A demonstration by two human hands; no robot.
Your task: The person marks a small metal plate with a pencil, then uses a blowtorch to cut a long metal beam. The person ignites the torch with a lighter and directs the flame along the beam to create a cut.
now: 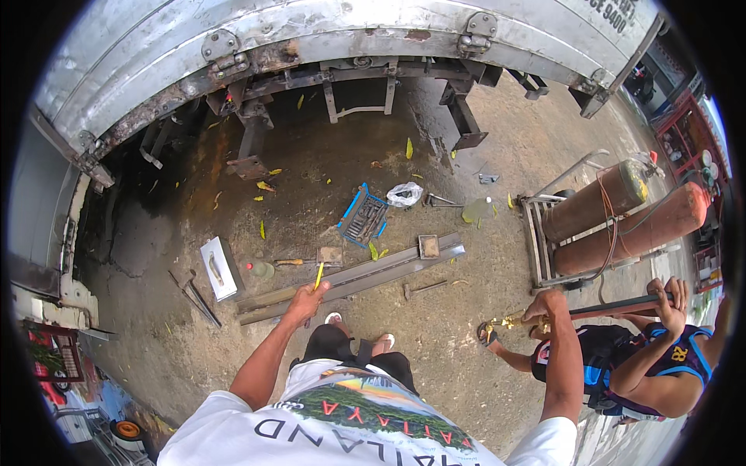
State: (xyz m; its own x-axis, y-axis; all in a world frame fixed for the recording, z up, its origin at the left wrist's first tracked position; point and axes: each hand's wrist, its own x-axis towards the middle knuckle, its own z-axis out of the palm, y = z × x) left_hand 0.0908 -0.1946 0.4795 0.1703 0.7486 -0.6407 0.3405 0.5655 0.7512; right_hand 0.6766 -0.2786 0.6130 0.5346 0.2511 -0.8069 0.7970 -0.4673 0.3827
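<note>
Hands [305,303] reach well apart, left gripping yellow stick [319,275].

A concrete floor [443,342] is strewn with yellow leaves [409,147] and darkened by patches [365,147] beneath a grey metal vehicle body [350,27], whose lower edge is marked by rust (its hinges [221,46] are weathered too). A red-framed rack [684,132] is seen far right; the yard is lit by daylight.

The left hand [306,305] hides the near end of the yellow stick [319,275]; beyond that grip, the truck [334,23] is cut off.
</note>
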